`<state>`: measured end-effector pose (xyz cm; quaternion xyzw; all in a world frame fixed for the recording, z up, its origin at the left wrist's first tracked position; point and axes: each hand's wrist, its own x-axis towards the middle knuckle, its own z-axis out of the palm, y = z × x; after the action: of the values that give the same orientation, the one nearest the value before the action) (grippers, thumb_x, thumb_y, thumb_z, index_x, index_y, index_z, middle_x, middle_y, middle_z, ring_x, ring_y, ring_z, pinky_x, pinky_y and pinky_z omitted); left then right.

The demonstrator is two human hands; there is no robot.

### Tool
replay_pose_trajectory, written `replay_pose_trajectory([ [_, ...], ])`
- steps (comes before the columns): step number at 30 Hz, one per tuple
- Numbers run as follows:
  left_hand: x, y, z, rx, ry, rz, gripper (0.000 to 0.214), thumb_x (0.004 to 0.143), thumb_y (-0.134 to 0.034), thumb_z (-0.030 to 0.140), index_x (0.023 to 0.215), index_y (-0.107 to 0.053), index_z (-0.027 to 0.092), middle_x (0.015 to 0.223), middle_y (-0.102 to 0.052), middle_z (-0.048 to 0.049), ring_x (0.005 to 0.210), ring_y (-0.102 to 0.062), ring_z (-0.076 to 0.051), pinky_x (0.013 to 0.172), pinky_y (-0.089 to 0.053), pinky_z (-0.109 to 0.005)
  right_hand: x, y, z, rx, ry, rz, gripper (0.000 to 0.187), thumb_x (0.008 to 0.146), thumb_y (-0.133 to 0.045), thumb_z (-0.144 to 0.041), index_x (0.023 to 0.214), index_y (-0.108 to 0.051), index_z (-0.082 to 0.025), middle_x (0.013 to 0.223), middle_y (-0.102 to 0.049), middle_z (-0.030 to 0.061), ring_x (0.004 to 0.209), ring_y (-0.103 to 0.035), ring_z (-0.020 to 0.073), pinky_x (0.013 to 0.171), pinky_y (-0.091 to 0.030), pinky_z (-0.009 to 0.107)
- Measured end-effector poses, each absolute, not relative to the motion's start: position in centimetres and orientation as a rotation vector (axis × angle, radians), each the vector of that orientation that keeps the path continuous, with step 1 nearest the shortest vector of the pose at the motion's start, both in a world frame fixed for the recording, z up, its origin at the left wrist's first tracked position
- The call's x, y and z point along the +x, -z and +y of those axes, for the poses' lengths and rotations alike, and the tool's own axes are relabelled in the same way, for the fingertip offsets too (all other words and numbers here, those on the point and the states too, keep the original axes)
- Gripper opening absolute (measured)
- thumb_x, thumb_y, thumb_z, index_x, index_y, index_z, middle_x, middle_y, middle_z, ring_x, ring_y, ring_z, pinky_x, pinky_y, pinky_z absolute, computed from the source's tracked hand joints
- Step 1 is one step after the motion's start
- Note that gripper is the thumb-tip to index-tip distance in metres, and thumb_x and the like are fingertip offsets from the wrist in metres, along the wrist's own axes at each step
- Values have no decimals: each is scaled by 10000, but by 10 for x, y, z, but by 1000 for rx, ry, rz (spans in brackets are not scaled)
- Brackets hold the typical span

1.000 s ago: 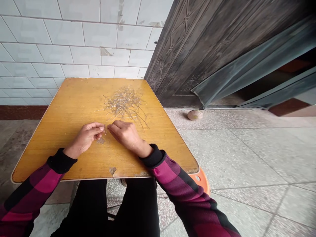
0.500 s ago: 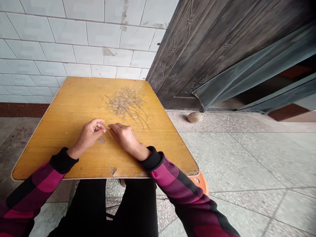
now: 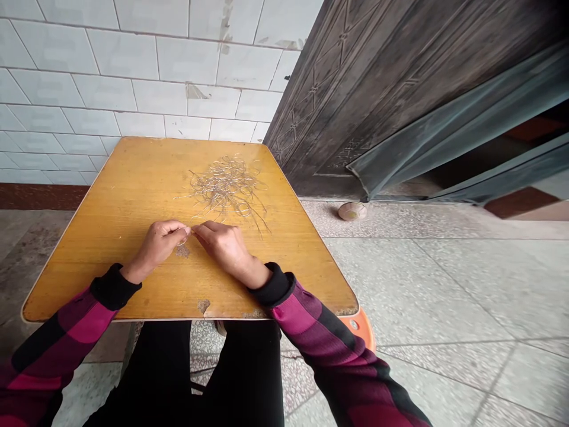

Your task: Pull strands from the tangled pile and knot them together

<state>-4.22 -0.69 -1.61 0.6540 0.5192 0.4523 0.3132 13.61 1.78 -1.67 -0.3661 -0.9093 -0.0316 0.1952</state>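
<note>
The left hand (image 3: pixel 155 245) pinches a thin wire loop (image 3: pixel 182 240), and the right hand (image 3: pixel 227 249) pinches close beside it, near the middle of the desk (image 3: pixel 98 249). The loop now dips down, not up.

Soft daylight, faint shadows, w/ wide-angle edge warp

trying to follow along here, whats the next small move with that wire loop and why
Probably ease the wire loop further from the wire tangle, pulling gently: the left hand and right hand have it at their fingertips, and it seems apart from the tangle.
</note>
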Motion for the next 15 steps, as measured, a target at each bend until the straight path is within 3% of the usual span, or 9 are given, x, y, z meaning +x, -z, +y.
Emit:
replay_pose_trajectory([
  [8, -41, 11, -7, 1851, -1149, 1360, 267, 784, -542, 236, 526, -518, 169, 515, -455, 38, 515, -417, -98, 510, -327, -242, 135, 16, 16, -1066, 149, -2571, 278, 982, -395, -262, 933, -656, -181, 764, -629, 26, 597, -462, 95, 525, -165, 292],
  [15, -43, 18, -7, 1903, -1186, 1382, 120, 804, -563, 246, 735, -623, 168, 609, -568, 21, 555, -494, -112, 544, -387, -235, 135, 15, 15, -1093, 215, -2575, 280, 989, -389, -270, 919, -649, -195, 725, -605, 12, 586, -434, 97, 510, -142, 292],
])
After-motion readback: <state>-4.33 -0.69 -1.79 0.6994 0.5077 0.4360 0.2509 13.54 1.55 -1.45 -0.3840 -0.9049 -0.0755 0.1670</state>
